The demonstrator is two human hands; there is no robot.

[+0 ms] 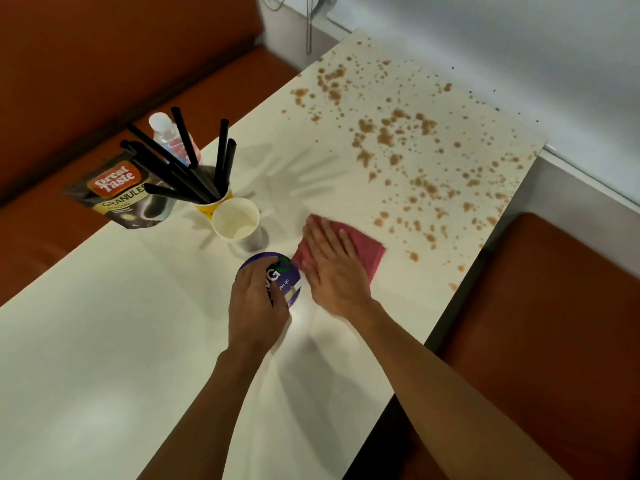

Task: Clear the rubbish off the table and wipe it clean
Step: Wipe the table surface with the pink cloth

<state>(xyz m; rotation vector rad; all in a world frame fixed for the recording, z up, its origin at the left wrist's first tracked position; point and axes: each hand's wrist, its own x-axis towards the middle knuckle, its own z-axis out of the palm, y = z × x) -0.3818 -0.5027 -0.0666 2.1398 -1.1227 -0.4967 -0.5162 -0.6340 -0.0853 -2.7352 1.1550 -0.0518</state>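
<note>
A cream table carries brown granule spill scattered over its far right half. My right hand lies flat with straight fingers on a folded pink cloth, pressing it to the table near the edge of the spill. My left hand grips a purple-lidded round container from above, just left of the cloth. An empty white paper cup stands right behind the container.
A yellow cup full of black straws stands behind the white cup. A Great Taste granules pouch and a small water bottle sit at the table's left edge. Orange bench seats flank both sides; a white wall lies beyond.
</note>
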